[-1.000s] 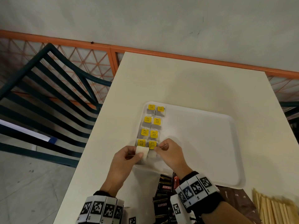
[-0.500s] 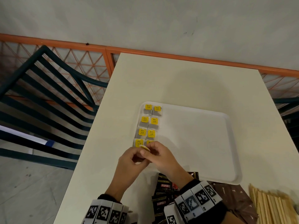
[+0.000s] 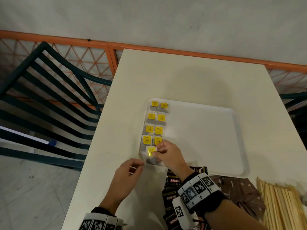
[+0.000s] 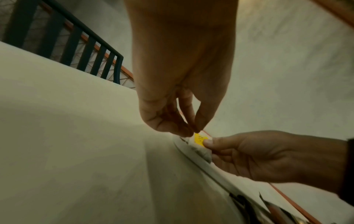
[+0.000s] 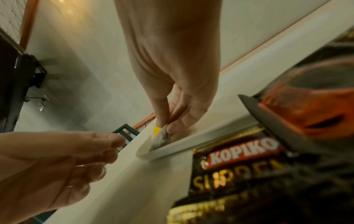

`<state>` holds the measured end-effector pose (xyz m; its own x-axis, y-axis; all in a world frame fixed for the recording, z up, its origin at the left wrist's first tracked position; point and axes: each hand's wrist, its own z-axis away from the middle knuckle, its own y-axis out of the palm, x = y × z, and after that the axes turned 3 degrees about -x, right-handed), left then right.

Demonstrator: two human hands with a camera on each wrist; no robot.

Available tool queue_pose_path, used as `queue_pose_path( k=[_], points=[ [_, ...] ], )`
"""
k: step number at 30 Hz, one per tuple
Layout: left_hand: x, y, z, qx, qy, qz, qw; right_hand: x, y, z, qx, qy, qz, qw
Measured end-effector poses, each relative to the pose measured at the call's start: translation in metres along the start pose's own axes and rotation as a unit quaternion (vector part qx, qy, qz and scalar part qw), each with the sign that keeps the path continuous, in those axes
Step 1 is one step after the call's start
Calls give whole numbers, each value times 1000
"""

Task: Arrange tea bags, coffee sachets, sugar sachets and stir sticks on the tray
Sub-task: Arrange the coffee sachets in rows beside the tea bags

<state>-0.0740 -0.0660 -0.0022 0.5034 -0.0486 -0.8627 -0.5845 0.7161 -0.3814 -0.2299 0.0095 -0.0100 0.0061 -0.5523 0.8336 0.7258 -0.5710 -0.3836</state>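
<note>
Tea bag [image 3: 151,155]: near-left corner of tray [image 3: 207,130]; below two columns of tagged bags
Right hand [image 3: 167,155]: pinches its yellow tag
Left hand [image 3: 127,176]: loosely curled, empty, beside the tray's near-left corner
Advice: lay flat; align with left column; release gently

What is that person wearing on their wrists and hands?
The hands are bare: left hand, right hand, no gloves. Each wrist wears a black band carrying a ring of white blocks printed with black-and-white square patterns, like pixel codes. The left wrist's blocks look the same. No sleeves show.
</note>
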Motion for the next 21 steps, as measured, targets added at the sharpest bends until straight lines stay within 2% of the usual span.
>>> queue_pose_path(
  k=[6,13,16,21],
  points=[
    [13,-3,19,99,20,-97,990,1,9,-2,-38,-43,48,997],
    [10,-3,17,163,43,-138,976,2,6,5,-78,-89,110,987],
    [5,1,19,185,38,-144,971,5,-9,15,-76,-101,132,983],
    [-6,16,25,221,9,-155,963,0,-63,46,-49,-98,163,981]
  ],
)
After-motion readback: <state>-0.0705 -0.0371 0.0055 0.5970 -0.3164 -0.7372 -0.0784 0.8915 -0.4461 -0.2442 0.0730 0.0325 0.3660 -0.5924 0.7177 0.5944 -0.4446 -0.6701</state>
